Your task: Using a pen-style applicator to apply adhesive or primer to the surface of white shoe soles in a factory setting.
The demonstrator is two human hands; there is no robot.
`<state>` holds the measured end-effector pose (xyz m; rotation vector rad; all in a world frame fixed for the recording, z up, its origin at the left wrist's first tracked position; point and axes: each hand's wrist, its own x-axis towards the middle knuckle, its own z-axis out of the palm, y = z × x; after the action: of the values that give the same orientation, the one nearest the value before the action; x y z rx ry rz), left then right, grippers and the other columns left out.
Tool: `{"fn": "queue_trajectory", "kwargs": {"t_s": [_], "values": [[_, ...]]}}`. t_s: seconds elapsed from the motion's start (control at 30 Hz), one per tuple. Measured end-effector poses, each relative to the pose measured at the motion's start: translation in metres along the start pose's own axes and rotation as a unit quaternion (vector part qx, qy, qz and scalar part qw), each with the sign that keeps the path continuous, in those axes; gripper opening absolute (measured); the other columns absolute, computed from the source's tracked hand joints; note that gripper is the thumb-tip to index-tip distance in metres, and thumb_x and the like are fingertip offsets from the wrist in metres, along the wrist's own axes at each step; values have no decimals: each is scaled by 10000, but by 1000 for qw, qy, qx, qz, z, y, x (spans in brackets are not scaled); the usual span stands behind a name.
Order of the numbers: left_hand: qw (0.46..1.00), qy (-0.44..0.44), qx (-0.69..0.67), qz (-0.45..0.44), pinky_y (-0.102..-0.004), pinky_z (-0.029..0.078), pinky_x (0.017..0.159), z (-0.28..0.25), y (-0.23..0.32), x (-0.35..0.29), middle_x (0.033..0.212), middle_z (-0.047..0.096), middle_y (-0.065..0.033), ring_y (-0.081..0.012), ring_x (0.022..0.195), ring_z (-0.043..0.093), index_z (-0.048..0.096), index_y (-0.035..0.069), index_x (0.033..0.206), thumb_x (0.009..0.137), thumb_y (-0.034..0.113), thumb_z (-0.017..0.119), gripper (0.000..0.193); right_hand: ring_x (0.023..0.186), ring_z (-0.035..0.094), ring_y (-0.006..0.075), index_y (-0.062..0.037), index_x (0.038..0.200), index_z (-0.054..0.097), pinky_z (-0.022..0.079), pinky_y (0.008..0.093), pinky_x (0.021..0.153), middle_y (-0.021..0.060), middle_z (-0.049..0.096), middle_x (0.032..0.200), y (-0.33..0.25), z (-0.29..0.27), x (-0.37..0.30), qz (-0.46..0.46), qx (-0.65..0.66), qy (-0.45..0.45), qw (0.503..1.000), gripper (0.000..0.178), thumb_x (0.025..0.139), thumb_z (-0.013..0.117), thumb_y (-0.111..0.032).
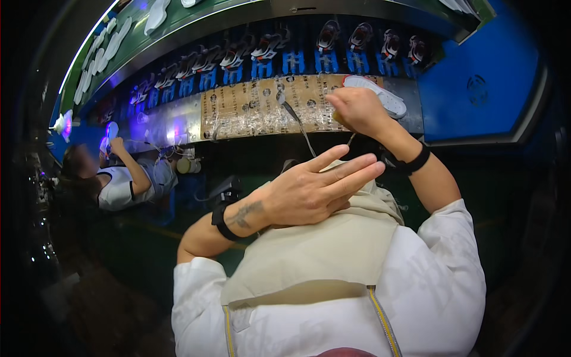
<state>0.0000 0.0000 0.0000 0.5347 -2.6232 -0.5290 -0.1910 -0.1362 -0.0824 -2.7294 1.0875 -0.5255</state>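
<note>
Left hand: the left hand is spread open, fingers extended and slightly apart, its back to the view, in front of the beige apron; its palm side is hidden.
Right hand: the right hand is curled inward above the counter, farther out than the left; a yellowish bit shows beneath its fingers, but I cannot tell whether it is pinching that.
White sole: the white sole lies on the counter just beyond and right of the right hand, which partly covers it; an orange-red edge shows at its far left end.
Grey strip: a dark grey strip runs over the counter's near edge, left of the right hand and beyond the left.
Brown covering: taped brown sheeting spreads leftward from the right hand.
Shoe row: shoes stand on blue racks beyond both hands.
Green belt: farthest from the hands, a green belt carries pale soles.
Co-worker: well left of both hands, a person holds up a pale, blurred item.
</note>
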Motion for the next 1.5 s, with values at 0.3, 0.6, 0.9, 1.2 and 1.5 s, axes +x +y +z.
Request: {"fn": "queue_trajectory", "kwargs": {"t_s": [0.3,0.6,0.9,1.2,1.5], "values": [[979,162,80,-97,-504,513,1031,17,-3,-3,1399,586,-232,-391,1260,610,648,-53,1278,751,74,779,557,630,497,114,14,853,611,413,315,584,12,514,659,-3,-42,-22,136,429,124,884,451,1111,504,-339],[913,317,-103,-237,-325,549,617,38,-14,1,854,673,-138,-226,693,687,645,-36,1173,880,167,803,389,788,492,61,-55,886,603,431,246,702,-11,559,857,-61,-20,-19,135,568,62,810,413,1125,473,-365],[832,416,223,-292,-399,470,499,5,-65,-7,745,558,-119,-308,586,602,593,47,896,915,70,685,96,1578,213,297,-32,1655,120,200,462,1274,218,237,1683,-62,-19,-5,108,925,65,358,916,1050,233,-710],[968,222,-20,-117,-402,488,497,54,-2,42,721,544,-107,-296,566,587,553,62,808,790,45,756,205,1604,104,338,-131,1681,46,143,508,1278,225,109,1723,-60,-8,23,88,908,21,408,930,1022,251,-754],[870,432,68,-226,-357,461,486,0,-35,33,659,552,-102,-235,503,570,618,20,860,919,21,685,89,1590,165,350,-112,1678,62,167,498,1264,236,162,1710,-51,-23,26,87,914,23,395,939,1019,197,-767]]}}
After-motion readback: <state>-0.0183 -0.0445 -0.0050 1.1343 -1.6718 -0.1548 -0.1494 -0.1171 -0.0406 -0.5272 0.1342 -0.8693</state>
